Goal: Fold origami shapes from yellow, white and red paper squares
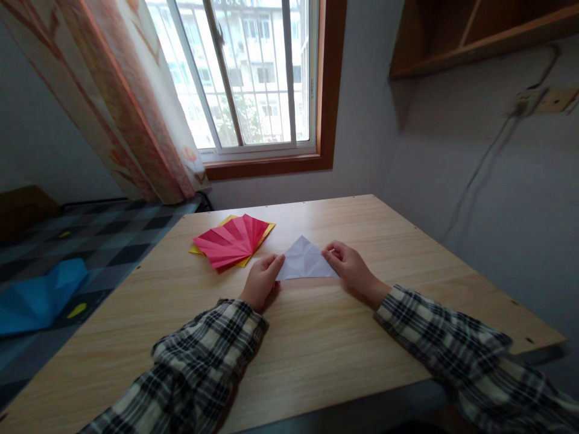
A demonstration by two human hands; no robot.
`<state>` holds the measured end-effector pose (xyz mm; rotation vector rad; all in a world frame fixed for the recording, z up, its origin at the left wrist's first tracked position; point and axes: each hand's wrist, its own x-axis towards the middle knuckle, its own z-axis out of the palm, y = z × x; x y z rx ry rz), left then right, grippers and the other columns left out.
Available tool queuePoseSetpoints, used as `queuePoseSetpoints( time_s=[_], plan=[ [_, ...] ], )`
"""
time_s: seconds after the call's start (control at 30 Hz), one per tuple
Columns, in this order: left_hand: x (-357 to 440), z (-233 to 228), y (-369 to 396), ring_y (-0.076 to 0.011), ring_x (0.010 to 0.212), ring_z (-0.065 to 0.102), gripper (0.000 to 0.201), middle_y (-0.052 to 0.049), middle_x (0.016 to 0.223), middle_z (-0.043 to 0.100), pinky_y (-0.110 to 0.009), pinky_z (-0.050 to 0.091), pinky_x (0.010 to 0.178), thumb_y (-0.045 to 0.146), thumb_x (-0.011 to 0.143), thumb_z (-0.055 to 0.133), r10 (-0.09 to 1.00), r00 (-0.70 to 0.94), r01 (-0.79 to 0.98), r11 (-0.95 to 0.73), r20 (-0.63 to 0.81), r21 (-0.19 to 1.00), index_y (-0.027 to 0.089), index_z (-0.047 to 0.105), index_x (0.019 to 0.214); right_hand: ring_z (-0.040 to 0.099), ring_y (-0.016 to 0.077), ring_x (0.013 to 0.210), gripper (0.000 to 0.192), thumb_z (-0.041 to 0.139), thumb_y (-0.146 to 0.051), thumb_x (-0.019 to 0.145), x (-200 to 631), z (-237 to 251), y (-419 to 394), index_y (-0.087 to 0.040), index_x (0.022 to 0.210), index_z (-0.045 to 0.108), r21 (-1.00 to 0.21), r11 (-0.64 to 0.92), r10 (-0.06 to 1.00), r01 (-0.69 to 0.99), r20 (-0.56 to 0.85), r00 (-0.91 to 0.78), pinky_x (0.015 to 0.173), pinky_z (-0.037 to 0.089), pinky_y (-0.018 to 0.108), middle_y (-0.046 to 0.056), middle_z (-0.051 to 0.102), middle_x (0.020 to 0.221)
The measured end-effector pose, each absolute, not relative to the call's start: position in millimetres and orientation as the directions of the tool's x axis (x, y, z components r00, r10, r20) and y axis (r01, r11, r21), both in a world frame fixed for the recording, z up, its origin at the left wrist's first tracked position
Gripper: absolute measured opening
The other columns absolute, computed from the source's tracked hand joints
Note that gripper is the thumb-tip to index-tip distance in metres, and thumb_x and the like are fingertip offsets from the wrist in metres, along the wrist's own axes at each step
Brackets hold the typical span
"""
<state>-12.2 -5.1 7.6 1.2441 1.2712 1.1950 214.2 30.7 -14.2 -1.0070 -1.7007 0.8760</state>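
A white sheet of paper (304, 259), creased and folded to a peak at its far side, is stretched between my hands over the wooden table (316, 349). My left hand (263, 278) pinches its left end with the thumb on top. At the right end, my right hand (346, 263) grips the paper between thumb and curled fingers. Behind and left of my left hand lies a pleated pink paper (233, 241), fanned out on top of yellow paper (270, 229). The fingers under the white paper are mostly hidden.
Left of the table, a blue folded paper (45, 295) rests on a checked bedspread (126, 220). A curtain (136, 108) hangs beside the window (253, 90). On the right wall, a cable (474, 175) runs down from a socket, and a wooden shelf (488, 45) juts out above.
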Motion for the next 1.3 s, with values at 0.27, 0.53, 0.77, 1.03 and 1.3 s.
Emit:
queuePoseSetpoints(
  time_s=[0.27, 0.53, 0.77, 1.03, 1.3],
  plan=[
    [-13, 4, -1, -0.0040, 0.039, 0.043, 0.042, 0.007, 0.056, 0.048, -0.013, 0.037, 0.034, 0.057, 0.075, 0.071, 0.996, -0.088, -0.071, 0.025, -0.031, 0.997, 0.017, 0.059, 0.077, 0.054, 0.0268, 0.123, 0.059, 0.067, -0.046, 0.089, 218, -12, 24, -0.027, 0.142, 0.046, -0.584, 0.734, 0.678, 0.347, 0.596, -0.430, 0.102, 0.049, 0.049, 0.014, 0.047, 0.144],
    [-11, 7, -2, -0.0037, 0.039, 0.043, 0.040, 0.007, 0.056, 0.047, -0.012, 0.038, 0.034, 0.054, 0.073, 0.074, 0.993, -0.105, -0.109, 0.048, -0.059, 0.993, 0.017, 0.059, 0.076, 0.057, 0.0242, 0.121, 0.046, 0.069, -0.034, 0.090, 219, -7, 26, -0.025, 0.133, 0.057, -0.429, 0.820, 0.572, 0.379, 0.649, -0.502, 0.105, 0.047, 0.048, 0.011, 0.061, 0.129],
    [-9, 12, -4, -0.0046, 0.037, 0.040, 0.038, 0.007, 0.052, 0.047, -0.014, 0.037, 0.034, 0.053, 0.073, 0.073, 0.993, -0.083, -0.104, 0.077, -0.086, 0.992, 0.018, 0.060, 0.076, 0.065, 0.0208, 0.095, 0.012, 0.062, -0.026, 0.094, 219, -4, 27, -0.023, 0.101, 0.072, -0.440, 0.793, 0.606, 0.422, 0.648, -0.462, 0.085, 0.053, 0.037, 0.007, 0.070, 0.102],
    [-5, 11, -8, -0.0087, 0.041, 0.043, 0.047, 0.004, 0.051, 0.052, -0.020, 0.041, 0.041, 0.063, 0.085, 0.055, 1.000, -0.021, -0.080, 0.021, -0.023, 0.997, 0.016, 0.061, 0.085, 0.060, 0.0200, 0.077, 0.019, 0.057, -0.025, 0.095, 221, -1, 27, -0.019, 0.084, 0.071, -0.505, 0.687, 0.689, 0.523, 0.682, -0.247, 0.071, 0.046, 0.032, 0.006, 0.065, 0.081],
    [-9, 9, -7, -0.0154, 0.070, 0.061, 0.056, -0.002, 0.085, 0.062, -0.022, 0.046, 0.051, 0.050, 0.084, 0.063, 0.998, 0.022, 0.072, -0.067, 0.066, 0.995, 0.016, 0.055, 0.127, 0.060, 0.0199, 0.074, 0.023, 0.056, -0.035, 0.093, 222, -4, 32, -0.018, 0.085, 0.070, -0.728, 0.527, 0.832, 0.439, 0.546, -0.094, 0.067, 0.043, 0.032, 0.006, 0.068, 0.081]
  ],
)
